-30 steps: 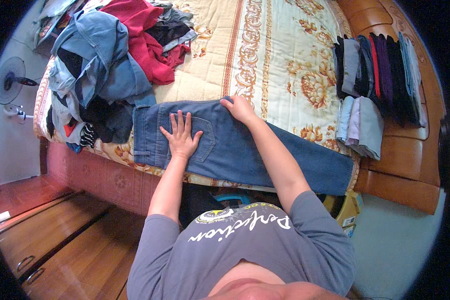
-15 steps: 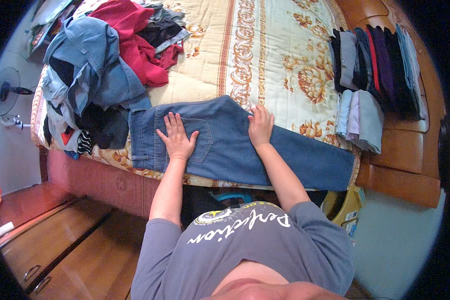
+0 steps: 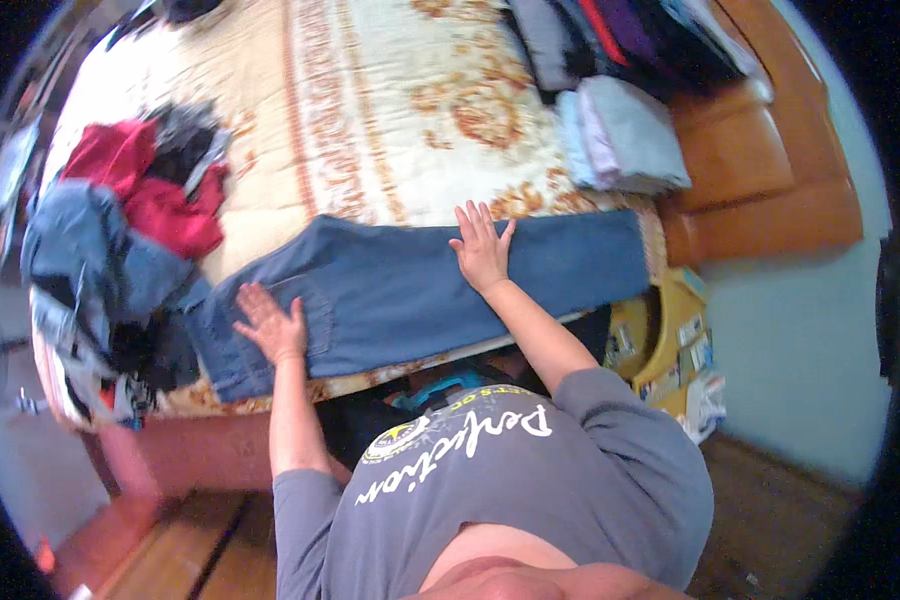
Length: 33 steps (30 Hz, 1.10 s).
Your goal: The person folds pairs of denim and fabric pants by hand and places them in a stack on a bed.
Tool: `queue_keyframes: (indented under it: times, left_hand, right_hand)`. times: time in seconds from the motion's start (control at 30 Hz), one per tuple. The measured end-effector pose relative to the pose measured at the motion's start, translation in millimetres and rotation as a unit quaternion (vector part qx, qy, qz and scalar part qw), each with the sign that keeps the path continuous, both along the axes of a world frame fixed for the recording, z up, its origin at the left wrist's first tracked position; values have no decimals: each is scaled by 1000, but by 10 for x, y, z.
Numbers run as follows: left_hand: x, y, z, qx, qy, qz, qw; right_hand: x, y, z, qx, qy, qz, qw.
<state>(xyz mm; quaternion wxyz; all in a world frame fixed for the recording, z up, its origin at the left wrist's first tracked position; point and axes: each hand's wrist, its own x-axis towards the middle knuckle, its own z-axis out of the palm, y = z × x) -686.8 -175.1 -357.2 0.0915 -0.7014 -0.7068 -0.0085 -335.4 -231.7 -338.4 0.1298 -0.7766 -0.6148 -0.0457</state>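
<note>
The blue jeans [image 3: 400, 290] lie along the bed's [image 3: 420, 185] near edge, beneath both palms. My left hand [image 3: 273, 325] rests spread at the seat, my right hand [image 3: 484, 250] on the leg; neither grips anything. Light, even outward strokes should smooth the denim best, without dragging the heaped clothes [image 3: 80, 250] left or nudging the folded stack [image 3: 630, 130] beyond.

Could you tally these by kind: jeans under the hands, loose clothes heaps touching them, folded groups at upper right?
Jeans under left hand and right hand: 1
Loose heap: 1
Folded groups, mostly dark row and pale stack: 2
Total: 4
</note>
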Motion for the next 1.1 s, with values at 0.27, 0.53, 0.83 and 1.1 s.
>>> queue_keyframes:
  times: [0.27, 0.53, 0.83, 1.1]
  left_hand:
    - [-39, 48, -122, 40, 41, -27, 998]
    - [971, -454, 258, 49, -131, -210, 968]
    - [2377, -892, 417, -178, -24, -284, 942]
    - [2374, -870, 291, -158, -10, -294, 943]
  right_hand:
    - [1576, -971, -43, -118, -66, -222, 966]
    - [2854, -1346, 170, 4, 38, -369, 929]
    - [3045, -1056, 302, -7, 141, -325, 935]
    - [3092, -1181, 129, 91, -56, -220, 970]
